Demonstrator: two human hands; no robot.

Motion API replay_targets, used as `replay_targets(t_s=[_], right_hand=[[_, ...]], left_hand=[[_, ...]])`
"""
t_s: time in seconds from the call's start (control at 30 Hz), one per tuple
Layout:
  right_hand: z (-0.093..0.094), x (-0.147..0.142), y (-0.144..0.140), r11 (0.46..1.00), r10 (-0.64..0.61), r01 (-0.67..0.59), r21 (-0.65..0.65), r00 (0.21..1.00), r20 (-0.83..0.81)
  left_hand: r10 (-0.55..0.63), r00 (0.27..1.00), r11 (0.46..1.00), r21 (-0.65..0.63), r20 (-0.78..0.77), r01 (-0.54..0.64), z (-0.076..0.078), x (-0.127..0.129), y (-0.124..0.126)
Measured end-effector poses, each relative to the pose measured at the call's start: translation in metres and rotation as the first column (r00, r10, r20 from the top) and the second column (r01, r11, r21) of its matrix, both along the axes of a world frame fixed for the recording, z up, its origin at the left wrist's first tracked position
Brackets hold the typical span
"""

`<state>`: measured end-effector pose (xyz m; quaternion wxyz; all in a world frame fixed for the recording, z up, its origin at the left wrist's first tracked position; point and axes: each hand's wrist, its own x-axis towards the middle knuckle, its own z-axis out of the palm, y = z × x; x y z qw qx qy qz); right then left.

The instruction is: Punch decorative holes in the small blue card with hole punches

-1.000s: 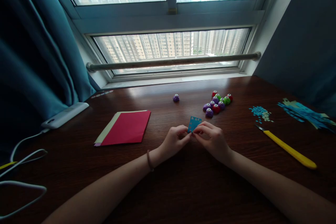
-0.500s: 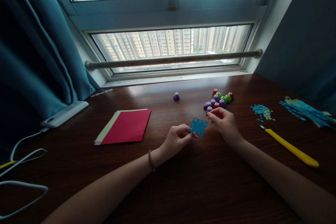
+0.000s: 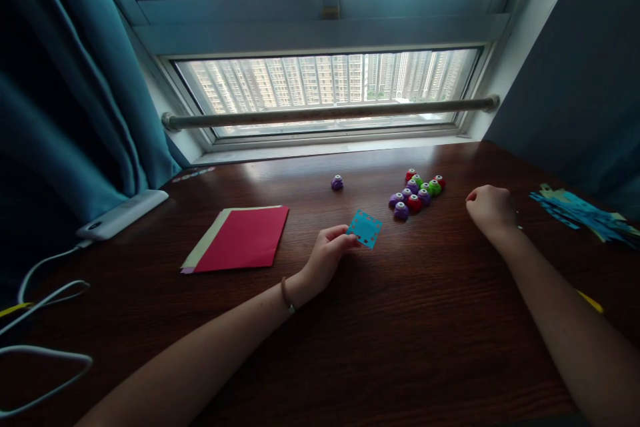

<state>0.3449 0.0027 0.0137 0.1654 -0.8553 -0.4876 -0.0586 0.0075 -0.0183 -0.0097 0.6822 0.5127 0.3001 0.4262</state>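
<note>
left hand (image 3: 326, 257) pinching blue punched square (image 3: 365, 229)

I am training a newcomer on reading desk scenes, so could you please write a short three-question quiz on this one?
1. True or false: the left hand holds the blue punched paper square.
2. Which lies nearest the right hand? A) the red paper B) the blue paper scraps C) the white power bank
3. What colour is the single punch that stands apart from the cluster of small punches?

Key: 1 true; 2 B; 3 purple.
</note>
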Motion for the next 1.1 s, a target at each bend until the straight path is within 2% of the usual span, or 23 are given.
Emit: replay_targets(t_s=[0.13,0.23,0.27,0.33,0.37,0.4,0.43,0.47,0.5,0.53,0.57,0.6,0.63,0.67,0.73,0.83,0.9,0.97,1.03,1.1], right_hand=[[0.001,0.004,0.0,0.987,-0.136,0.137,-0.081,0.991,0.015],[0.003,0.003,-0.001,0.985,-0.163,0.166,-0.045,0.985,0.055],[0.003,0.001,-0.001,0.992,-0.125,0.125,0.007,0.99,0.071],[0.004,-0.011,-0.002,0.984,0.04,-0.046,0.172,0.998,0.04],[0.004,-0.021,-0.004,0.952,0.167,-0.151,0.267,0.985,-0.039],[0.003,-0.033,-0.005,0.902,0.315,-0.242,0.358,0.935,-0.161],[0.002,-0.049,-0.008,0.851,0.454,-0.294,0.435,0.829,-0.327],[0.001,-0.066,-0.012,0.809,0.572,-0.339,0.48,0.643,-0.51],[-0.001,-0.083,-0.016,0.777,0.628,-0.38,0.501,0.425,-0.652],[-0.002,-0.1,-0.021,0.756,0.63,-0.41,0.511,0.244,-0.737],[-0.005,-0.115,-0.027,0.748,0.61,-0.408,0.523,0.113,-0.784],[-0.007,-0.128,-0.032,0.748,0.583,-0.409,0.523,0.027,-0.812],[-0.009,-0.138,-0.038,0.752,0.565,-0.399,0.525,-0.018,-0.825],[-0.011,-0.145,-0.042,0.759,0.559,-0.384,0.525,-0.028,-0.829],[-0.014,-0.152,-0.049,0.765,0.574,-0.357,0.536,0.002,-0.819],[-0.015,-0.153,-0.053,0.719,0.658,-0.388,0.576,0.115,-0.744],[-0.014,-0.152,-0.055,0.623,0.766,-0.47,0.625,0.206,-0.608],[-0.012,-0.151,-0.057,0.505,0.861,-0.552,0.664,0.264,-0.436],[-0.011,-0.151,-0.059,0.418,0.908,-0.607,0.676,0.273,-0.316],[-0.011,-0.151,-0.06,0.371,0.928,-0.649,0.664,0.272,-0.252]], left_hand=[[0.0,0.999,1.0,-0.031,0.054,0.001,0.002,0.001,0.0],[0.013,0.997,0.999,-0.05,0.077,-0.009,0.003,0.002,0.0],[0.017,0.997,0.999,-0.05,0.08,-0.013,0.003,0.002,0.0],[0.015,0.997,0.999,-0.037,0.073,-0.013,0.003,0.002,0.0],[0.006,0.998,1.0,-0.023,0.06,-0.005,0.003,0.001,0.0],[-0.008,0.999,1.0,-0.007,0.041,0.008,0.003,0.001,0.0],[-0.025,1.0,1.0,0.011,0.017,0.024,0.003,0.0,0.0],[-0.04,0.999,0.999,0.033,-0.012,0.041,0.003,0.0,0.0],[-0.053,0.998,0.997,0.06,-0.046,0.056,0.003,0.0,-0.001],[-0.059,0.995,0.993,0.093,-0.085,0.067,0.004,0.0,-0.001],[-0.06,0.99,0.989,0.129,-0.125,0.076,0.005,0.0,-0.002],[-0.058,0.985,0.983,0.163,-0.164,0.086,0.006,0.001,-0.003],[-0.058,0.978,0.977,0.19,-0.199,0.096,0.007,0.001,-0.003],[-0.059,0.972,0.972,0.21,-0.228,0.109,0.008,0.002,-0.004],[-0.069,0.96,0.964,0.232,-0.27,0.134,0.01,0.003,-0.006],[-0.095,0.947,0.949,0.259,-0.308,0.179,0.011,0.003,-0.007],[-0.125,0.941,0.937,0.274,-0.314,0.216,0.011,0.003,-0.007],[-0.118,0.942,0.931,0.294,-0.314,0.215,0.01,0.002,-0.007],[-0.073,0.948,0.93,0.321,-0.311,0.177,0.011,0.002,-0.007],[-0.029,0.953,0.929,0.344,-0.303,0.138,0.011,0.002,-0.008]])
